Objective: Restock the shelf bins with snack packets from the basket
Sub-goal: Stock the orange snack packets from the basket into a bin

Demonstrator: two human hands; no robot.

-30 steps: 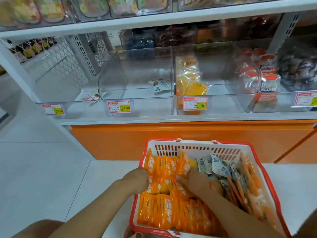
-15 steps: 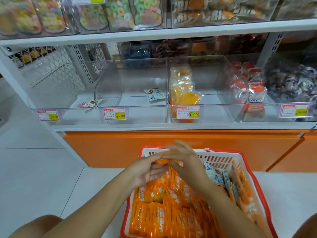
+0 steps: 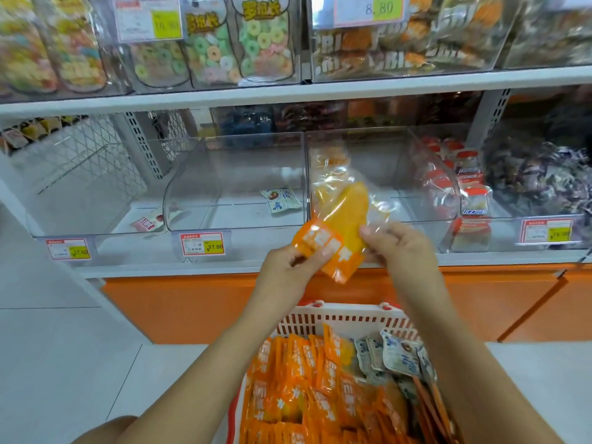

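Both hands hold a small stack of orange snack packets (image 3: 333,240) up in front of the shelf. My left hand (image 3: 290,269) grips the stack's lower left, and my right hand (image 3: 397,245) pinches its right edge. The stack hovers at the front of a clear bin (image 3: 400,174) that holds a few orange packets (image 3: 333,165) at its left side. Below, the red and white basket (image 3: 339,318) is packed with orange packets (image 3: 307,379) and some blue-white packets (image 3: 397,354).
A clear bin (image 3: 230,174) on the left holds one blue-white packet (image 3: 280,200); another bin (image 3: 96,193) further left holds a red-white packet (image 3: 147,223). Red-topped packets (image 3: 471,187) and dark wrapped sweets (image 3: 544,174) fill the right bins. Sweet bags sit on the upper shelf (image 3: 288,91). An orange cabinet front (image 3: 192,309) lies below.
Both hands left the basket and rose to the shelf's front edge, carrying the stack of orange packets. My view tilted upward, showing more of the upper shelf.
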